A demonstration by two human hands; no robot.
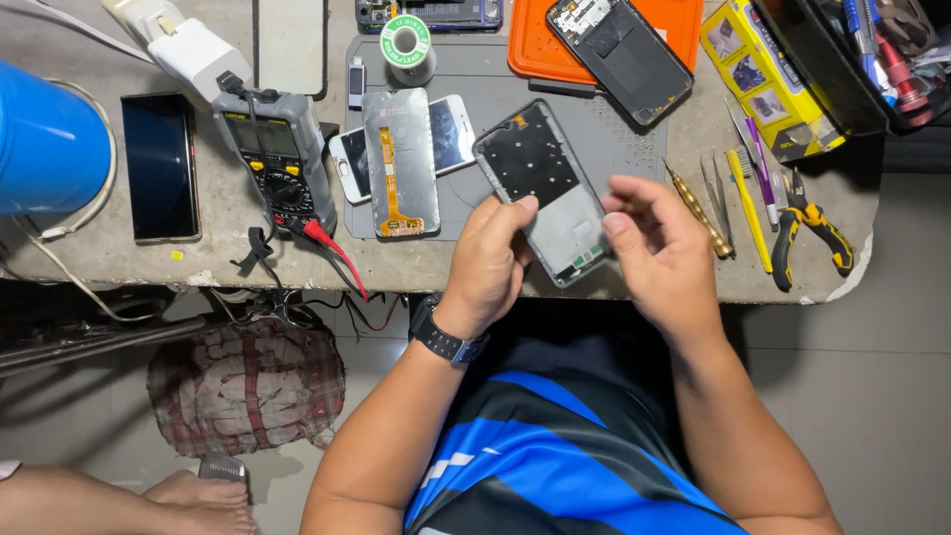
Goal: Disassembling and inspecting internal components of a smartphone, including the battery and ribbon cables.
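Observation:
My left hand (490,263) grips the lower left side of an opened phone frame (540,173), a grey metal shell with a dark inner plate, held tilted above the table edge. My right hand (659,248) is at the frame's lower right corner, thumb and forefinger pinched together close to it; whether they hold something tiny I cannot tell. A dark watch sits on my left wrist.
On the grey table (218,248): a multimeter (277,163) with red lead, a loose display panel (399,163) over a white phone, a dark phone (160,166), a solder spool (406,45), an orange tray (535,45) with another open phone (619,59), tweezers, screwdrivers, pliers (812,228). Another person's feet at bottom left.

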